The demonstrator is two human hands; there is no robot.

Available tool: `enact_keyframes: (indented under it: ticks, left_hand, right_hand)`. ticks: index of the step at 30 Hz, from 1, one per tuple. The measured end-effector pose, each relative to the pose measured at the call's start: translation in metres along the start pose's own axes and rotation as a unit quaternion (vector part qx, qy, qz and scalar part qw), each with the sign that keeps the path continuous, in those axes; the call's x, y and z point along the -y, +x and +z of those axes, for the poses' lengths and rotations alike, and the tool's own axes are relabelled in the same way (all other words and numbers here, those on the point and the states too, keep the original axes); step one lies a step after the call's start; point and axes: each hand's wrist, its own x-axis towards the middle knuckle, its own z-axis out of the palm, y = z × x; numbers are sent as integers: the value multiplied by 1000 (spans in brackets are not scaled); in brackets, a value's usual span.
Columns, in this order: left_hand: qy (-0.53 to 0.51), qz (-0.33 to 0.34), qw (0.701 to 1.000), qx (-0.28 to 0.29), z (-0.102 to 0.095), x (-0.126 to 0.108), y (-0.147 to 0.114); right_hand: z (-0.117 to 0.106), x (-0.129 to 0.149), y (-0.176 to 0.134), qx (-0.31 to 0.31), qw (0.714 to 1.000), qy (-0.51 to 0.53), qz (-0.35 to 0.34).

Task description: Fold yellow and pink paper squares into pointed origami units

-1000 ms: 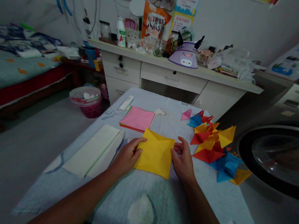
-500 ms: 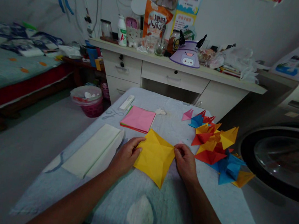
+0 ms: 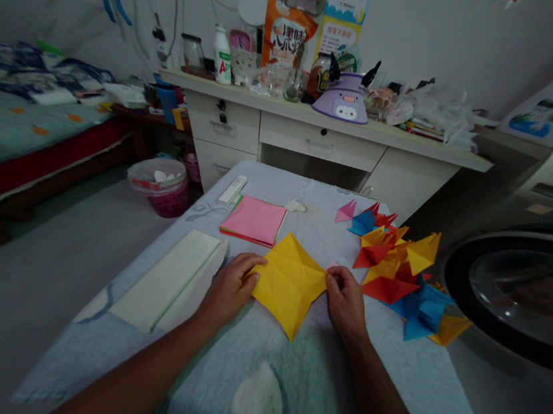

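A creased sheet of yellow origami paper (image 3: 290, 282) is held between my hands above the cloth-covered table (image 3: 215, 374). My left hand (image 3: 234, 286) pinches its left corner, thumb on top. At the right corner my right hand (image 3: 347, 299) grips with thumb and fingertips. One corner points away from me and another points towards me. Just beyond the sheet lies a stack of square paper (image 3: 255, 219), pink on top. To the right of my right hand sit several folded paper cranes (image 3: 393, 262) in red, yellow, blue and pink.
A folded pale cloth or paper (image 3: 169, 281) lies left of my left hand. A small white box (image 3: 232, 190) rests near the table's far left corner. Behind stands a white desk (image 3: 323, 135) with jars and bags. A washing machine (image 3: 548, 213) is at right, a pink bin (image 3: 161, 186) at left.
The yellow paper has turned slightly and looks more stretched sideways between my hands. My right hand has shifted a little to the right. Both hands keep their hold.
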Motion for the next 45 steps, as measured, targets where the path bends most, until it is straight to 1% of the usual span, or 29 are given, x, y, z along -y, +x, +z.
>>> enact_keyframes:
  ticks: [10,13,18,25,28,30,32,34,36,40,43,45]
  left_hand:
    - [-22,-36,999,-15,0,-1,0]
    - [-42,-37,998,-16,1,-1,0]
    - [-78,-69,994,-16,0,-3,0]
    - [-108,-52,993,10,2,0,-1]
    - [-127,-55,990,14,4,2,-1]
    - [-122,-59,991,8,4,2,-1]
    - [-119,-55,991,-11,4,1,0]
    - [-132,-56,989,-35,3,1,1]
    - [-155,-74,984,-48,3,1,1]
    - [-198,-121,972,-39,4,2,1]
    - [-213,-126,968,-33,6,3,0]
    - [-202,-120,972,-32,7,6,0]
  right_hand:
    - [-3,2,-1,-6,1000,-3,4]
    - [-4,1,-1,-8,1000,-3,5]
    - [-5,0,-1,-1,1000,17,22]
    - [-4,3,-1,-7,1000,24,15]
    - [-5,4,-2,-10,1000,22,15]
    - [-5,4,-2,-7,1000,22,15]
    - [-5,2,-2,-2,1000,20,16]
    - [-5,0,-2,0,1000,13,14]
    - [-5,-1,-1,-2,1000,5,12]
    - [-4,1,-2,4,1000,9,5]
    - [-3,3,-2,11,1000,11,6]
    - [-3,4,-2,13,1000,2,8]
